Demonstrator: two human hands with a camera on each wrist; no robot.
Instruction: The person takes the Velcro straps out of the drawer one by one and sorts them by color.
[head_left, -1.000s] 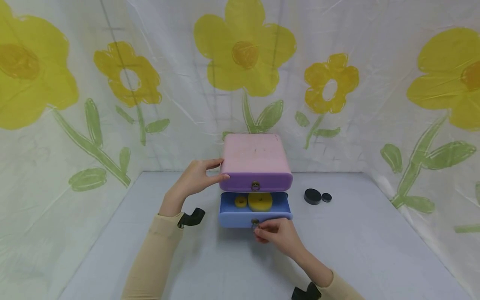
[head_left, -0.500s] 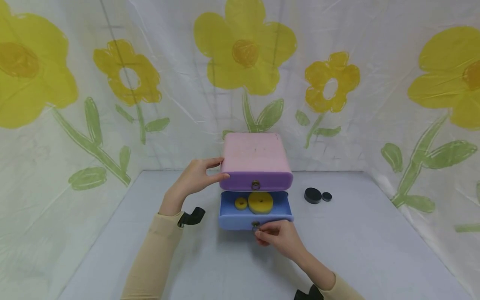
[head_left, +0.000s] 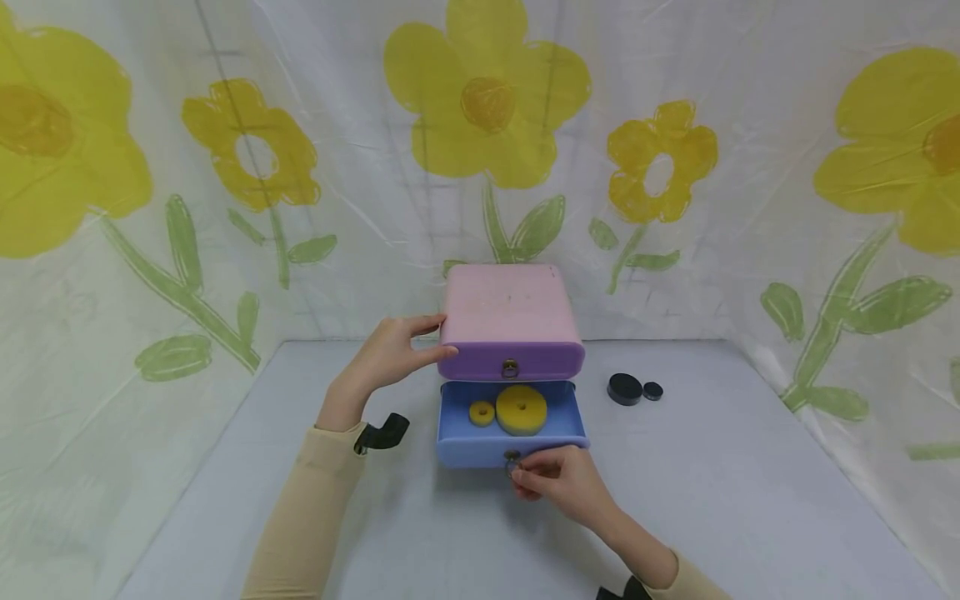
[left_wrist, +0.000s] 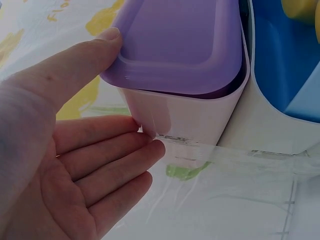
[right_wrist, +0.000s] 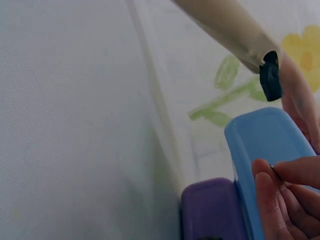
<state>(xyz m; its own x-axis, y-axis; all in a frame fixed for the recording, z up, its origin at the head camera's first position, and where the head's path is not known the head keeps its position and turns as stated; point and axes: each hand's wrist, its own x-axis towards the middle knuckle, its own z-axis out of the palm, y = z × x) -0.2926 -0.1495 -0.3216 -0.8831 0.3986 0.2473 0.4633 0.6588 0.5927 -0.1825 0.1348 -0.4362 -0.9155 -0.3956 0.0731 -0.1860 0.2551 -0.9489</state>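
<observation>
A small pink chest (head_left: 506,300) has a closed purple upper drawer (head_left: 472,362) and a blue lower drawer (head_left: 471,452) that is pulled out. Inside the blue drawer lie a large yellow disc (head_left: 522,422) and a smaller yellow disc (head_left: 477,417), each with a centre hole. My left hand (head_left: 384,358) is against the chest's left side; the left wrist view shows its thumb on the purple drawer's edge and its fingers straight. Between thumb and finger, my right hand (head_left: 564,485) pinches the metal ring pull (head_left: 511,469) of the blue drawer.
Right of the chest, a larger black disc (head_left: 625,389) and a smaller black disc (head_left: 653,391) lie on the pale table (head_left: 712,483). Behind the table hangs a white sheet (head_left: 352,108) painted with yellow flowers.
The blue drawer has slid further out toward me, with my right hand moving along on its ring pull. More of the yellow discs shows. My left hand stays at the chest's side.
</observation>
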